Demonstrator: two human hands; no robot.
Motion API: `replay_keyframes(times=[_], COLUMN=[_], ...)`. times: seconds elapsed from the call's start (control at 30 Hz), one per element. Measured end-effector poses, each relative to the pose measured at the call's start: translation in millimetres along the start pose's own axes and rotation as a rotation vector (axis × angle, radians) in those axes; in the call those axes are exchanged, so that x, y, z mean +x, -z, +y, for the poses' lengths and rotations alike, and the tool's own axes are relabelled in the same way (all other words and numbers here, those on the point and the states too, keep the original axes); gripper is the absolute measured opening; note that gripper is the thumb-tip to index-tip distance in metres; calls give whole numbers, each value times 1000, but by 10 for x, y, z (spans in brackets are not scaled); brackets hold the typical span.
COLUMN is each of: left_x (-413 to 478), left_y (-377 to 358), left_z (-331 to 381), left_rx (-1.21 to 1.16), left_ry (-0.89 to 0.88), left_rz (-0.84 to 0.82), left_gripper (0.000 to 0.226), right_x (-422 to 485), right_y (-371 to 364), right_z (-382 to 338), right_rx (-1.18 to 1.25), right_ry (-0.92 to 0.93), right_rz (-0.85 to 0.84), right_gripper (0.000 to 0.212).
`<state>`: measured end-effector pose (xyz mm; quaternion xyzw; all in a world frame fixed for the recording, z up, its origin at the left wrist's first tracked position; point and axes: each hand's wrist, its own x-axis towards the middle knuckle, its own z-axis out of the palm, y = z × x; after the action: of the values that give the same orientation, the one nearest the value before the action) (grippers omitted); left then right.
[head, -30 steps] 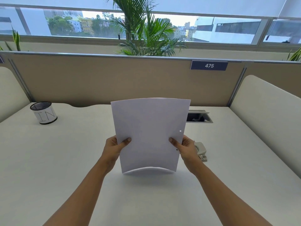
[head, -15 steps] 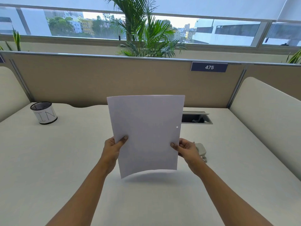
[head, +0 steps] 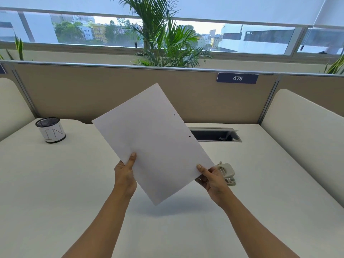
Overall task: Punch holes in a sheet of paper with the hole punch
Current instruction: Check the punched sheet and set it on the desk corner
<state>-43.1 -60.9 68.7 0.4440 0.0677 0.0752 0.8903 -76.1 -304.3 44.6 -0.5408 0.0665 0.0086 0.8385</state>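
Note:
A white sheet of paper [head: 154, 144] hangs in the air above the desk, tilted counter-clockwise, with two small punched holes near its right edge. My left hand [head: 125, 175] pinches its lower left edge, thumb on the front. My right hand [head: 212, 181] pinches its lower right corner. The grey hole punch [head: 228, 173] sits on the desk just behind my right hand, partly hidden by it.
A mesh pen cup [head: 51, 130] stands at the back left of the white desk [head: 55, 192]. An open cable hatch [head: 216, 135] lies at the back right. Beige partition walls [head: 93, 90] close in the desk behind and on both sides.
The sheet has turned counter-clockwise from upright to a diagonal tilt. Both punched holes now show. Both hands kept their hold, the right one sliding down toward the lower corner.

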Motion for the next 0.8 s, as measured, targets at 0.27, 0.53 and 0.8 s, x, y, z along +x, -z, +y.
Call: replay_keyframes(times=[0.27,0.53,0.8], left_x=[-85,231,414], left_y=[-105,204,576], left_z=[-76,299,579], left_rx=[-73,14,766], left_ry=[35,-58,157], left_rz=[25,64,-250], left_gripper=[15,26,23], right_x=[-27,38,78], right_y=[-253,-37,105], right_z=[141,-150,-267], right_rx=[18,-197,-345], right_ry=[63,140,153], right_rz=[-28,51,94], right_gripper=[29,16,20])
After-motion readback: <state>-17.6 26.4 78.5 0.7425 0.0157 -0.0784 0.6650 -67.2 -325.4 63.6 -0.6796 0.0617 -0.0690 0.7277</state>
